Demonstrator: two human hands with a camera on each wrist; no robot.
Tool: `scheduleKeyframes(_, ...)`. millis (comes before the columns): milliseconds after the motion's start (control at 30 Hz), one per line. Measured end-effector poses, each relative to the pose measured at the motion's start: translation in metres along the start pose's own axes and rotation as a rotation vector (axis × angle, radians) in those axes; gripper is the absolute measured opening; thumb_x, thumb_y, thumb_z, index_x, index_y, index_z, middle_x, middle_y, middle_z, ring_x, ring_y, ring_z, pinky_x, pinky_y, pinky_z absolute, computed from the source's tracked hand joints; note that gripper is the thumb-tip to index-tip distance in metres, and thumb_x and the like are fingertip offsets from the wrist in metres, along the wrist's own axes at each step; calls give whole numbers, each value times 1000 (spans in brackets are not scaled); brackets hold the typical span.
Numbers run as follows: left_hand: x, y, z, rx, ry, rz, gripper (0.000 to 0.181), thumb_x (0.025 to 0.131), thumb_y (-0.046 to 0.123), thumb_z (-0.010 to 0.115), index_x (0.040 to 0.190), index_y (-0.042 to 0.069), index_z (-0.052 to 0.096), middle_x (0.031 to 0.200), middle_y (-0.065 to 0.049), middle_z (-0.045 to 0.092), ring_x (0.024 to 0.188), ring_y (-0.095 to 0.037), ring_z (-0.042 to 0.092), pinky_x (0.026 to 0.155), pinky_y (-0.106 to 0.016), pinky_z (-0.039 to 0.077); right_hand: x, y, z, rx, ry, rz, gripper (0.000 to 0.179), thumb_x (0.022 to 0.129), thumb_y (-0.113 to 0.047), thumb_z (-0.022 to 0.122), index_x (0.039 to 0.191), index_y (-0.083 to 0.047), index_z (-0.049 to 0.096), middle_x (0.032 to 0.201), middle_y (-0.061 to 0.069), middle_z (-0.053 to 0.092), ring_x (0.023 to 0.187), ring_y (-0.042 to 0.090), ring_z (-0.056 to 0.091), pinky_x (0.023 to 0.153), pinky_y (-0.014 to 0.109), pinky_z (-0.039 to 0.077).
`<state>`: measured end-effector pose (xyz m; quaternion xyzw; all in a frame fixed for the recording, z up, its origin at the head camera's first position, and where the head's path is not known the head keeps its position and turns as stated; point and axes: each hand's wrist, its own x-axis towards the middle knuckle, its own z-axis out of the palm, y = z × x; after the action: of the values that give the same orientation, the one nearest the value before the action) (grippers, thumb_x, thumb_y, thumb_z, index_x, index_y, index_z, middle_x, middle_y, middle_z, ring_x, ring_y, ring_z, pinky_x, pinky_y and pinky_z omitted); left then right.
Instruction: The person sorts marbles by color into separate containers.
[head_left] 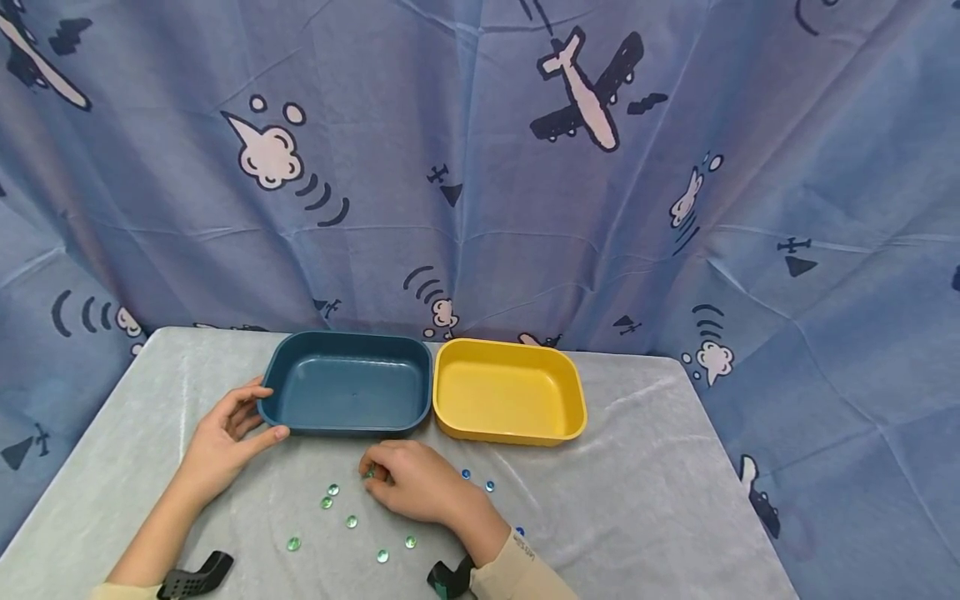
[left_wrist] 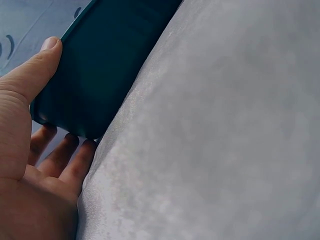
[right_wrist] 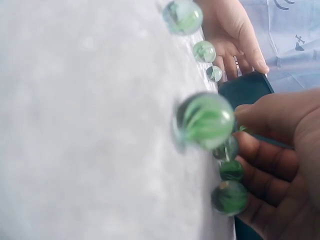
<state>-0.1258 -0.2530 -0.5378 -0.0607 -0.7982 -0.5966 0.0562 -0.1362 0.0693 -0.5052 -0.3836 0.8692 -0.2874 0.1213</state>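
My left hand holds the left end of a dark blue plastic bin, thumb at its front corner and fingers along the side. In the left wrist view, the thumb and fingertips touch two sides of that bin. Just in front of the bin, my right hand is low over the cloth. A green glass marble shows between its thumb and index finger, mostly hidden by them. Other green marbles lie on the cloth near this hand; several appear large in the right wrist view, one marble closest.
A yellow bin stands right of the blue one, their ends nearly meeting. Blue marbles lie beyond the right wrist, one partly behind the sleeve. A grey cloth covers the table, and a patterned blue curtain hangs behind it.
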Motion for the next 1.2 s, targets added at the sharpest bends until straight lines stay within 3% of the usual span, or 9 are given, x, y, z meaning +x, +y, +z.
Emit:
scheduleKeyframes(533,0,0,-1,12,4,-9,63,97,6,85,150,-4,51,171,-30,33,131,12,49,101,-7,50,-6,-9,-24,36,90,-50,14,107,-19,73,120,-14,78,90,-15,62,80,-4,54,70,10,49)
scheduleKeyframes(800,0,1,-2,11,8,-10,62,98,6,84,149,-4,51,171,-31,32,128,14,49,99,-9,52,-10,-6,-34,56,218,-70,13,107,-17,72,118,-12,78,92,-12,63,83,-1,55,71,12,50)
scheduleKeyframes(1200,1,1,-1,7,-2,-31,63,98,8,84,150,-3,51,172,-30,31,130,13,47,100,-8,51,-13,5,-43,151,360,20,12,106,-14,75,117,-9,78,93,-10,64,81,6,56,69,19,54)
